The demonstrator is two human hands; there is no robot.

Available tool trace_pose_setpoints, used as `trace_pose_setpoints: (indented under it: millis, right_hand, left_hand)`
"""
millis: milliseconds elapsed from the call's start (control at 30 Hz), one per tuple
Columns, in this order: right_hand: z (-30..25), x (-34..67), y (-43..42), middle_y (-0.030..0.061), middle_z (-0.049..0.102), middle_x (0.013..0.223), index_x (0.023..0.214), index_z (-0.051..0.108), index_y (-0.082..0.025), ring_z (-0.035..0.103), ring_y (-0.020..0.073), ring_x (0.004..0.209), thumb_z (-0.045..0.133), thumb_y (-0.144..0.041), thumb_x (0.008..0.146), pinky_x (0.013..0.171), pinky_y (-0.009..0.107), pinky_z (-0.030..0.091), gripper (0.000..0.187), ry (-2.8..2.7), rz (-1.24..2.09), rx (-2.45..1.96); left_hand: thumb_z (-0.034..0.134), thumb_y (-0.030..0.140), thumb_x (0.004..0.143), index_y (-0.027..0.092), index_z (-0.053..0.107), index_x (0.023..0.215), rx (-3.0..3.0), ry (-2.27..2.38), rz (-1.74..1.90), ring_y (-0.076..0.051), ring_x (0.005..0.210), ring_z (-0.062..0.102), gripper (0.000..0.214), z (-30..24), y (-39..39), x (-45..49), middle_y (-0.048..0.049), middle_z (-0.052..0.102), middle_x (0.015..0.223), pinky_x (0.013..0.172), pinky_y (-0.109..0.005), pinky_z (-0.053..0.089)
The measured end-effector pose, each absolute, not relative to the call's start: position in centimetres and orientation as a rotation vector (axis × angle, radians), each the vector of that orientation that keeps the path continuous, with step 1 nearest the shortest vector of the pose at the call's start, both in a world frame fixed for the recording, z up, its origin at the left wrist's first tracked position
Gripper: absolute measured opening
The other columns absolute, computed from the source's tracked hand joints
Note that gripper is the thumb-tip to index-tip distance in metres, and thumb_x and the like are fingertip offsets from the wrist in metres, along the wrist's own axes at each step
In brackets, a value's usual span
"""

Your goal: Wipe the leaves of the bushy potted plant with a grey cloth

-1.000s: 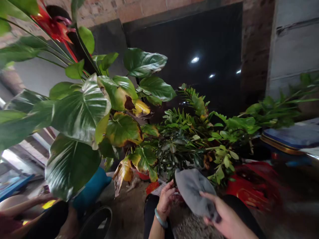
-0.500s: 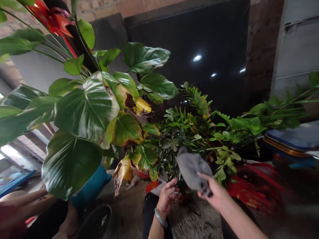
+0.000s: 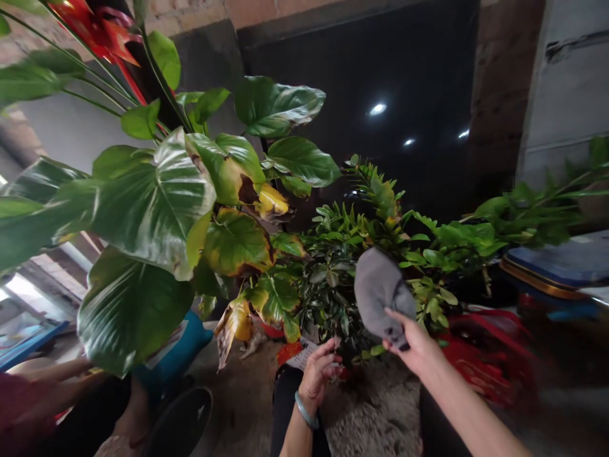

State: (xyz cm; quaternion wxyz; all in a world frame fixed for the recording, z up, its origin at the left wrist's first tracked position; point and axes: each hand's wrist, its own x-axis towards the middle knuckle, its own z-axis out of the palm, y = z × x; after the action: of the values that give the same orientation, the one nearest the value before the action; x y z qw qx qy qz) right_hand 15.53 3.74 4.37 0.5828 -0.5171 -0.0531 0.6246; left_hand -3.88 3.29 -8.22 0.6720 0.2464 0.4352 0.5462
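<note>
Gripping a grey cloth (image 3: 380, 289) by its narrow, bunched lower end in the right hand (image 3: 419, 346), closing thumb and fingers on the fabric and holding its broad, rounded end tilted up and to the left, in front of a small-leaved plant (image 3: 328, 285). Leaving unclear any contact between cloth and leaves. Holding the left hand (image 3: 320, 368) lower down, to the left of the cloth and apart from it, half open, with fingers loosely bent and nothing visible in its grasp, near a red-and-white printed sheet (image 3: 301, 360). Wearing a pale green bangle (image 3: 306, 412) on the left wrist. Facing a glossy dark panel (image 3: 356, 70) reflecting bright spots of light. Having a large-leaved plant (image 3: 152, 197) spreading across the left of the view, yellowing and browning on several lower leaves, with a red bow (image 3: 95, 32) at the top left. Having a red bag (image 3: 490, 355) lying beyond the right forearm, below a gold-edged blue lid (image 3: 552, 260). Having another person (image 3: 28, 406) sitting at the lower left, partly hidden by leaves, near a teal object (image 3: 183, 346) and a dark round tub (image 3: 178, 419)
</note>
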Motion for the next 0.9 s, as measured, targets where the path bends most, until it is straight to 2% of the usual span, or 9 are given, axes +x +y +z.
trace_pose_setpoints:
  millis: [100, 200, 300, 400, 500, 600, 667, 767, 900]
  right_hand:
    - [0.5, 14.1, -0.2, 0.0002, 0.059, 0.039, 0.055, 0.056, -0.019, 0.048, 0.0131, 0.032, 0.076, -0.015, 0.055, 0.029, 0.022, 0.034, 0.021, -0.107, 1.543, -1.35]
    - [-0.6, 14.6, -3.1, 0.0031, 0.064, 0.044, 0.06, 0.062, -0.016, 0.053, 0.0145, 0.036, 0.079, -0.019, 0.051, 0.029, 0.022, 0.035, 0.019, -0.118, 1.571, -1.398]
    - [1.9, 16.4, -2.2, 0.0041, 0.07, 0.055, 0.068, 0.067, -0.016, 0.062, 0.0183, 0.046, 0.08, -0.017, 0.044, 0.035, 0.024, 0.043, 0.027, -0.145, 1.539, -1.212]
    - [5.3, 17.4, 1.3, 0.0007, 0.074, 0.066, 0.074, 0.068, -0.021, 0.067, 0.0185, 0.057, 0.078, -0.012, 0.043, 0.042, 0.024, 0.048, 0.034, -0.188, 1.372, -0.952]
    - [6.2, 16.7, 3.8, -0.0034, 0.07, 0.056, 0.068, 0.064, -0.022, 0.06, 0.0148, 0.045, 0.077, -0.013, 0.048, 0.037, 0.023, 0.044, 0.025, -0.185, 1.345, -0.989]
    - [3.9, 15.1, 2.7, -0.0029, 0.06, 0.041, 0.057, 0.058, -0.02, 0.049, 0.0125, 0.034, 0.077, -0.012, 0.049, 0.031, 0.022, 0.038, 0.022, -0.15, 1.471, -1.155]
    - [1.7, 14.4, 0.4, -0.0011, 0.058, 0.038, 0.053, 0.057, -0.019, 0.048, 0.0125, 0.032, 0.08, -0.013, 0.048, 0.03, 0.022, 0.036, 0.024, -0.124, 1.521, -1.242]
    - [-0.7, 15.0, -2.7, 0.0017, 0.063, 0.043, 0.056, 0.062, -0.019, 0.052, 0.0141, 0.035, 0.083, -0.017, 0.045, 0.031, 0.023, 0.037, 0.024, -0.081, 1.543, -1.365]
    - [0.3, 17.5, -3.1, 0.0054, 0.075, 0.062, 0.067, 0.07, -0.021, 0.067, 0.0234, 0.054, 0.087, -0.02, 0.038, 0.04, 0.029, 0.048, 0.034, -0.152, 1.555, -1.262]
  left_hand:
    - [0.089, 0.027, 0.039, 0.015, 0.077, 0.077, 0.549, 0.96, 1.227, -0.018, 0.068, 0.061, 0.042, -8.3, 3.4, -4.1, -0.0085, 0.07, 0.077, 0.06, -0.027, 0.046]
    - [0.089, 0.028, 0.039, 0.015, 0.077, 0.076, 0.561, 0.946, 1.204, -0.018, 0.065, 0.061, 0.042, -8.2, 3.5, -4.3, -0.0062, 0.068, 0.067, 0.059, -0.028, 0.046]
    - [0.089, 0.027, 0.04, 0.015, 0.078, 0.085, 0.578, 0.954, 1.198, -0.018, 0.068, 0.061, 0.048, -8.0, 3.5, -4.4, -0.0079, 0.07, 0.075, 0.06, -0.027, 0.046]
    - [0.089, 0.027, 0.04, 0.015, 0.078, 0.087, 0.598, 0.97, 1.195, -0.017, 0.07, 0.061, 0.049, -8.0, 3.4, -4.2, -0.0112, 0.072, 0.09, 0.06, -0.026, 0.045]
    - [0.089, 0.025, 0.04, 0.014, 0.077, 0.088, 0.605, 0.975, 1.195, -0.017, 0.07, 0.061, 0.05, -8.1, 3.3, -3.7, -0.0134, 0.072, 0.098, 0.062, -0.028, 0.045]
    - [0.087, 0.023, 0.039, 0.013, 0.074, 0.085, 0.571, 1.022, 1.243, -0.018, 0.068, 0.061, 0.049, -8.2, 3.1, -3.6, -0.0095, 0.07, 0.078, 0.061, -0.028, 0.045]
    - [0.085, 0.022, 0.037, 0.016, 0.069, 0.074, 0.498, 1.084, 1.36, -0.018, 0.066, 0.06, 0.041, -8.0, 2.9, -3.9, -0.0045, 0.066, 0.069, 0.06, -0.027, 0.044]
    - [0.081, 0.021, 0.035, 0.019, 0.057, 0.057, 0.332, 1.146, 1.689, -0.015, 0.066, 0.059, 0.033, -7.7, 2.7, -5.0, -0.0007, 0.064, 0.075, 0.06, -0.026, 0.045]
    - [0.075, 0.028, 0.041, 0.019, 0.052, 0.052, 0.336, 1.288, 1.962, -0.012, 0.067, 0.055, 0.026, -6.7, 3.2, -7.1, 0.0003, 0.062, 0.082, 0.062, -0.024, 0.044]
